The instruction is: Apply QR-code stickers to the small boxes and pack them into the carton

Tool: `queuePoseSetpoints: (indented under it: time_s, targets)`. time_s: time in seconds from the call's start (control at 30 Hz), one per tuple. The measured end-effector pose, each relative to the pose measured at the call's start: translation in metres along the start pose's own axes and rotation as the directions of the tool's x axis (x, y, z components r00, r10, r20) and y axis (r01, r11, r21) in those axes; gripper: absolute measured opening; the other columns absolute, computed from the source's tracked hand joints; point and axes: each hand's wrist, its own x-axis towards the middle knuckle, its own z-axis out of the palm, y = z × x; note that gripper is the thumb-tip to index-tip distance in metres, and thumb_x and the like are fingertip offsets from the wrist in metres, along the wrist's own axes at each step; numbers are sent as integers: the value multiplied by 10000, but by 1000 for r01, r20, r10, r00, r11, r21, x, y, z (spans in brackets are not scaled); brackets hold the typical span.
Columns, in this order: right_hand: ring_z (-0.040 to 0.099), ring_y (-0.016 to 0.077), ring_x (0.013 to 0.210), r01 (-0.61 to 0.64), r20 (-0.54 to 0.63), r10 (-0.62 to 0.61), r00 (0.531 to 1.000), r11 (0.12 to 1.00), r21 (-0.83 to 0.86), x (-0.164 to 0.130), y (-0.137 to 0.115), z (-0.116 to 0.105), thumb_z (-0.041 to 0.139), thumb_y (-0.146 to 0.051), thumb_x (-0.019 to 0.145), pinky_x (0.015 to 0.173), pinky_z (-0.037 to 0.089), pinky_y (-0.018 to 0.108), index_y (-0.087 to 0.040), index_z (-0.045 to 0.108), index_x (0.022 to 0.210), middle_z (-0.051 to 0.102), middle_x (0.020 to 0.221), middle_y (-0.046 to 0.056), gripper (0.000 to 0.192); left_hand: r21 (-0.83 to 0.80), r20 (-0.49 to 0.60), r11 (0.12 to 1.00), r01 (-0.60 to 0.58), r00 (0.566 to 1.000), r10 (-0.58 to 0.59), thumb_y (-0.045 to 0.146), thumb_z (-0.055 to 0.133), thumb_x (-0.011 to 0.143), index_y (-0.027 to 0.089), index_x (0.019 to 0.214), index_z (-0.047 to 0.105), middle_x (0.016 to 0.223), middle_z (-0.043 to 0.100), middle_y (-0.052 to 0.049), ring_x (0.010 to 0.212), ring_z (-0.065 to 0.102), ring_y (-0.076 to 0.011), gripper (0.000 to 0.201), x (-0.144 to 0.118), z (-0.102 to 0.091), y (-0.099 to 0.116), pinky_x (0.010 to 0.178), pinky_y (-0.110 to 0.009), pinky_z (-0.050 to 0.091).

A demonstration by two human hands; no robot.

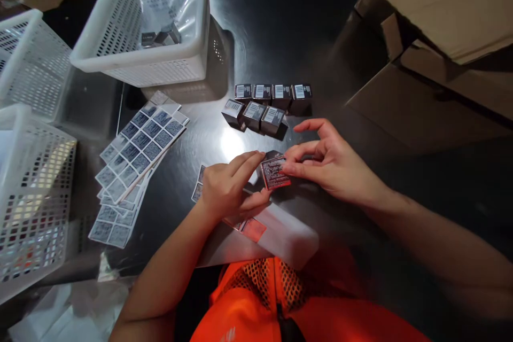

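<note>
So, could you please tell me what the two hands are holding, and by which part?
Both hold one small dark box: the right hand pinches its right edge, and the left hand touches its left edge with fingertips.

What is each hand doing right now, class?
Left hand: closed, fingertips pinching the small dark box with a red printed label.
Right hand: fingers pinching the same box's right edge, index finger raised.
</note>
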Motion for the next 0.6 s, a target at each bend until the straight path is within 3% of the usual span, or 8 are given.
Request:
queuePoseSetpoints:
  time_s: [0.17,0.3,0.37,0.43,0.5,0.6]
  targets:
    - [690,169,646,14,-35,-15,999,1000,-19,-2,0,8,883,-313,721,589,577,283,-288,429,1150,709,756,-50,625,1,1,1000,6,1000,-6,516,644,916,168,1270,649,1073,814,-99,786,785,-193,496,-2,2,0,615,-259,572]
    - [681,184,690,95,-98,-110,989,985,-141,2,8,6,863,-291,736,630,587,299,-290,459,1168,589,649,-85,592,6,39,1000,-19,999,19,505,639,920,167,1268,644,1064,817,-99,750,781,-192,486,-1,2,-1,577,-261,551]
    - [676,174,744,127,-101,-148,984,974,-188,7,12,0,907,-291,677,649,589,285,-290,484,1171,567,714,-78,650,11,43,998,-57,997,57,486,643,920,154,1273,637,1052,818,-114,743,785,-201,484,0,0,0,556,-263,548]
    - [691,170,847,105,-17,-108,994,985,-136,11,15,-6,949,-314,605,661,597,267,-284,491,1187,614,919,-35,742,23,34,995,-99,995,98,441,649,925,146,1339,609,1055,817,-131,761,794,-221,510,1,-3,2,554,-270,560]
    - [703,172,917,30,157,-21,987,998,-56,13,14,-11,951,-384,599,658,597,256,-281,480,1242,631,1123,20,804,27,23,991,-132,991,131,368,650,926,170,1477,525,1086,815,-132,734,793,-231,598,1,-6,2,516,-283,559]
    - [684,144,830,-17,323,39,946,997,-70,15,9,-16,923,-459,640,619,547,230,-272,506,1298,668,1059,14,801,22,-38,985,-172,984,173,367,657,924,232,1579,440,1080,818,-116,676,784,-259,703,2,-6,1,429,-318,530]
